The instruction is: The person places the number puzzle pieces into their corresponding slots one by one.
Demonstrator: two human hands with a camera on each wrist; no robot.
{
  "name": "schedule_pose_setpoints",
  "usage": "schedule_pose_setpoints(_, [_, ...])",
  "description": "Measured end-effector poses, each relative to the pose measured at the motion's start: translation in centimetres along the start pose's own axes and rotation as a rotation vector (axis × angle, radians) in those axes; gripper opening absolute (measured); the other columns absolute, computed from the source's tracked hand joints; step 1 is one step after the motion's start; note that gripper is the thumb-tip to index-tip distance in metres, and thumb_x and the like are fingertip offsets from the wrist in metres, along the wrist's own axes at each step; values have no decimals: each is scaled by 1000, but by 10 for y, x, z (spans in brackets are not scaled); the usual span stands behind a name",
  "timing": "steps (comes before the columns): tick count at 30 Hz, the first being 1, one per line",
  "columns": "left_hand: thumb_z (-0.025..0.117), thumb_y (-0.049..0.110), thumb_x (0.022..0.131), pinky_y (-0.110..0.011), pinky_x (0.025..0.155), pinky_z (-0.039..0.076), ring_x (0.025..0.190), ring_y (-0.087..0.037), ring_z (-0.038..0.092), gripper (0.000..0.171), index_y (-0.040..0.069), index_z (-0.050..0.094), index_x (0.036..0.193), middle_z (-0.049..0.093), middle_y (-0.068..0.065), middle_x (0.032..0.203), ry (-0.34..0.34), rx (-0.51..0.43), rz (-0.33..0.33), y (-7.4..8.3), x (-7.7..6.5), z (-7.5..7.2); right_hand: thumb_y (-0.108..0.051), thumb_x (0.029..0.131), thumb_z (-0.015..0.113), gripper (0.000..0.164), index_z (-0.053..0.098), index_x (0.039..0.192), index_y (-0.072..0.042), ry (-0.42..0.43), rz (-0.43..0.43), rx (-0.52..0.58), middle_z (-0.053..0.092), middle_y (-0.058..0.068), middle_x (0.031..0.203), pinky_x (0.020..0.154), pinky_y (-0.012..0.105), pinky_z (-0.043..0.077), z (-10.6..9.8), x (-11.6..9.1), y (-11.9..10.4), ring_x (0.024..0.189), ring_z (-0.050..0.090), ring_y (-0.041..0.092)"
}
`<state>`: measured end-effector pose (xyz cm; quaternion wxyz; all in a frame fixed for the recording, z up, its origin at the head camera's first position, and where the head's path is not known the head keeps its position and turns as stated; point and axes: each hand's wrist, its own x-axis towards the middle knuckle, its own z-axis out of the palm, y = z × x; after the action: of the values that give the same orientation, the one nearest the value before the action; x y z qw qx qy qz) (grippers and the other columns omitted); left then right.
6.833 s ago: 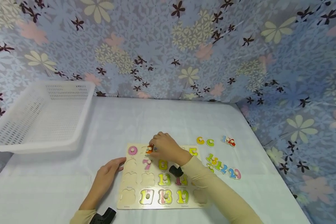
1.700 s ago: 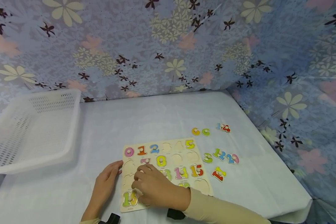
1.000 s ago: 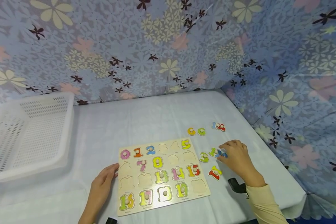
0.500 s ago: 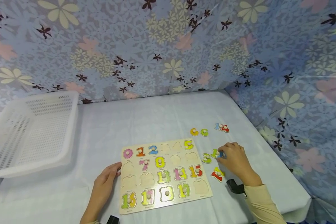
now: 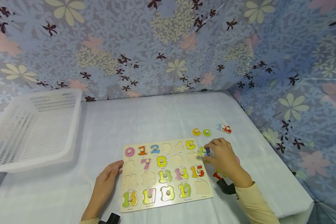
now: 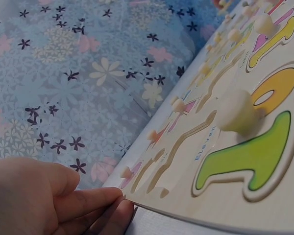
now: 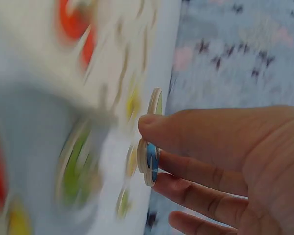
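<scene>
In the head view my right hand (image 5: pixel 224 157) pinches a wooden number 12 puzzle piece (image 5: pixel 201 151), with a green 1 and a blue 2, at the right edge of the number board (image 5: pixel 148 179). The right wrist view shows the piece (image 7: pixel 151 159) edge-on between the thumb and fingers. My left hand (image 5: pixel 107 179) rests its fingertips against the board's left edge. Close to that hand, the left wrist view shows the 16 piece (image 6: pixel 245 156) with its round knob. Several numbers sit in their recesses, among them the 0 (image 5: pixel 129 151) and 15 (image 5: pixel 197 171); other recesses are bare.
Loose pieces lie right of the board: an orange 6-like piece (image 5: pixel 196 132), a green one (image 5: pixel 206 133), a red 4 (image 5: pixel 227 129) overlapping a blue piece, and a red-yellow 11 (image 5: pixel 217 176). My right hand partly covers others. A white basket (image 5: pixel 44 130) stands at left.
Earlier, the 1 was placed at the board's top row; the 2 and 16 now sit in it too. My right hand picked up the 12 and moved left; the left hand stayed.
</scene>
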<state>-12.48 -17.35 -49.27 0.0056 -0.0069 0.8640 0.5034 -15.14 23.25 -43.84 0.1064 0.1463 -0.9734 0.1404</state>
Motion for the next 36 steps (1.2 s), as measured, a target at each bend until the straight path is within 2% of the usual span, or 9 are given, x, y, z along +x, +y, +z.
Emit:
schedule_pose_setpoints(3, [42, 35, 104, -38, 108, 35, 119, -21, 55, 43, 6, 61, 130, 57, -5, 134, 7, -3, 16, -2, -1, -1, -16, 73, 85, 31, 71, 100, -5, -17, -80, 8, 63, 7, 100, 95, 56, 40, 7, 11, -20, 107, 50, 34])
schedule_pose_setpoints(7, [43, 34, 105, -22, 101, 40, 107, -18, 64, 42, 7, 61, 130, 58, -5, 132, 9, -4, 26, -2, -1, -1, -19, 73, 85, 30, 71, 98, -9, -45, -183, 43, 61, 4, 100, 100, 53, 38, 19, 23, -50, 108, 50, 31])
schedule_pose_setpoints(10, [43, 34, 105, -11, 96, 38, 105, -17, 65, 42, 6, 61, 130, 59, -5, 131, 17, 1, 33, -2, 0, -2, -22, 74, 85, 28, 71, 97, -12, -79, -258, 64, 61, 2, 100, 102, 50, 38, 27, 29, -72, 108, 50, 29])
schedule_pose_setpoints(13, [44, 33, 104, -8, 95, 38, 105, -17, 64, 41, 5, 62, 129, 59, -4, 131, 25, -8, 35, -4, 1, -2, -26, 76, 83, 28, 71, 98, -14, -131, -324, 60, 60, -1, 99, 103, 48, 37, 33, 34, -95, 108, 49, 26])
schedule_pose_setpoints(17, [44, 33, 104, -12, 97, 40, 107, -17, 63, 42, 5, 62, 129, 58, -4, 133, 16, -19, 28, -5, 2, -2, -27, 78, 81, 27, 71, 100, -15, -199, -403, 34, 59, -3, 99, 103, 45, 38, 39, 37, -122, 108, 48, 23])
schedule_pose_setpoints(23, [44, 34, 104, -33, 103, 41, 110, -18, 61, 42, 6, 62, 129, 58, -4, 133, 15, -7, 8, -4, 3, -2, -29, 79, 78, 24, 71, 98, -17, -248, -495, -46, 60, -3, 102, 104, 40, 37, 51, 38, -149, 108, 48, 20])
schedule_pose_setpoints(27, [44, 34, 104, -40, 105, 40, 113, -18, 60, 42, 5, 63, 128, 58, -4, 133, 10, -3, 12, -4, 4, -1, -31, 78, 79, 23, 70, 94, -18, -264, -512, -77, 59, -4, 101, 103, 38, 39, 57, 37, -155, 105, 48, 18])
schedule_pose_setpoints(36, [45, 35, 104, -43, 107, 38, 119, -22, 56, 42, 6, 62, 129, 57, -5, 133, 12, -7, -1, -4, 3, -3, -33, 78, 80, 24, 66, 92, -19, -256, -508, -59, 59, -7, 98, 100, 37, 40, 61, 36, -157, 101, 48, 16])
